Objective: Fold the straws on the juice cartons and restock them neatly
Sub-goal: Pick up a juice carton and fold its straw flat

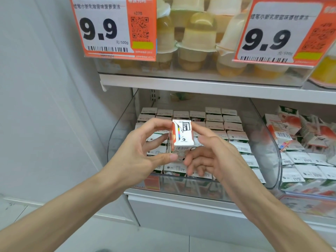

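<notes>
I hold one small white-and-orange juice carton [182,136] in the air, its end face turned toward me, above a clear plastic shelf bin [263,135]. My left hand [143,151] pinches it from the left, fingertips at its top edge and thumb near its lower end. My right hand [209,153] grips its right side, index finger on the top corner and the other fingers curled beneath. The straw is not clearly visible. Several rows of similar cartons [225,124] lie packed in the bin below my hands.
A second bin on the right holds loosely piled cartons [300,142]. The shelf above [200,84] carries jelly cups [196,42] behind two orange 9.9 price tags [112,28]. A white wall panel [45,106] stands to the left, tiled floor below.
</notes>
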Demonstrator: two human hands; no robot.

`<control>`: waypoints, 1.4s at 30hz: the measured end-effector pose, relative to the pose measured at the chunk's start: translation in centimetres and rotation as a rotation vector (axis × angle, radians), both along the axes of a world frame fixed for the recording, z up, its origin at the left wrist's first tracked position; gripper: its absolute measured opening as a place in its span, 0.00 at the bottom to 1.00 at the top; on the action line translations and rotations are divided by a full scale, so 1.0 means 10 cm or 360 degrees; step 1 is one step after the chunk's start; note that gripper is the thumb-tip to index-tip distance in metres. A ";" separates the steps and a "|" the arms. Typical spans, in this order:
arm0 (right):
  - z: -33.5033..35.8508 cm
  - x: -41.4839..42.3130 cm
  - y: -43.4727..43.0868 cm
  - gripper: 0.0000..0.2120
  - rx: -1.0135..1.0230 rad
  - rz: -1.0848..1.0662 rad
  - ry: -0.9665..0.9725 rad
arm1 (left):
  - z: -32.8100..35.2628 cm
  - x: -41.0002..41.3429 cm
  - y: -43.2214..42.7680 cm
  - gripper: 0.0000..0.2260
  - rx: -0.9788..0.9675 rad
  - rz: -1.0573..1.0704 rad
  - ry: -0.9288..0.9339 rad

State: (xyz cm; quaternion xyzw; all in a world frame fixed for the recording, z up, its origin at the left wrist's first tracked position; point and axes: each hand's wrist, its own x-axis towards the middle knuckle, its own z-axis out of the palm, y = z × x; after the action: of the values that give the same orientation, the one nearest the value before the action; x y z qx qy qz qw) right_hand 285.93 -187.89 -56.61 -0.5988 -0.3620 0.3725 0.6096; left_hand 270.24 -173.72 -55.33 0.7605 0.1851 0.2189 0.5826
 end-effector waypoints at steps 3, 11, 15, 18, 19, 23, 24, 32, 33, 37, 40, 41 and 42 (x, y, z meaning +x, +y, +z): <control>0.00 -0.01 -0.03 0.16 0.0045 0.0007 0.0055 | -0.01 0.00 0.01 0.24 0.0116 0.0005 -0.0011; -0.01 -0.03 -0.09 0.16 0.0041 -0.0053 -0.0146 | 0.02 0.03 -0.03 0.26 -0.0297 -0.0151 -0.0093; -0.05 -0.03 -0.10 0.30 0.0076 -0.0068 -0.0315 | 0.03 0.10 -0.06 0.21 -0.0477 0.0143 -0.0090; -0.10 -0.04 -0.07 0.37 0.0055 -0.0141 -0.0631 | 0.01 0.15 -0.06 0.22 -0.0312 0.0179 -0.0022; -0.12 -0.05 -0.07 0.39 0.0036 -0.0163 -0.0757 | 0.02 0.18 -0.07 0.20 -0.0254 0.0196 -0.0019; -0.12 0.02 -0.08 0.41 0.0003 -0.0157 -0.0945 | 0.03 0.32 0.03 0.15 0.0003 0.0259 0.0031; -0.08 0.08 -0.08 0.39 0.0019 -0.0160 -0.0930 | 0.04 0.35 0.06 0.16 0.0020 0.0217 0.0016; 0.30 0.61 -0.23 0.19 -0.0016 -0.0183 -0.1417 | 0.06 0.64 0.06 0.20 0.0064 -0.0188 -0.0086; 0.30 0.63 -0.25 0.18 -0.0022 -0.0174 -0.1400 | 0.04 0.65 0.05 0.21 0.0083 -0.0228 -0.0063; 0.22 0.63 -0.31 0.18 -0.0090 -0.0099 -0.1326 | 0.05 0.56 0.21 0.28 0.0325 -0.0285 0.0070; 0.20 0.63 -0.33 0.18 -0.0121 -0.0095 -0.1337 | 0.02 0.43 0.39 0.20 0.0784 -0.0182 0.0301; 0.20 0.62 -0.32 0.18 -0.0113 -0.0106 -0.1334 | -0.01 0.39 0.44 0.17 0.0902 -0.0170 0.0381; 0.21 0.62 -0.31 0.17 -0.0098 -0.0108 -0.1324 | -0.04 0.35 0.47 0.15 0.0995 -0.0164 0.0450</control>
State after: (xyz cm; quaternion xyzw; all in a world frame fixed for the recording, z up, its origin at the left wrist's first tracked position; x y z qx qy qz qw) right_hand 292.09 -190.99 -54.49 -0.7278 -0.5461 0.0892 0.4050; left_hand 273.77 -169.00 -55.73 0.9334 0.1492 0.1279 0.3002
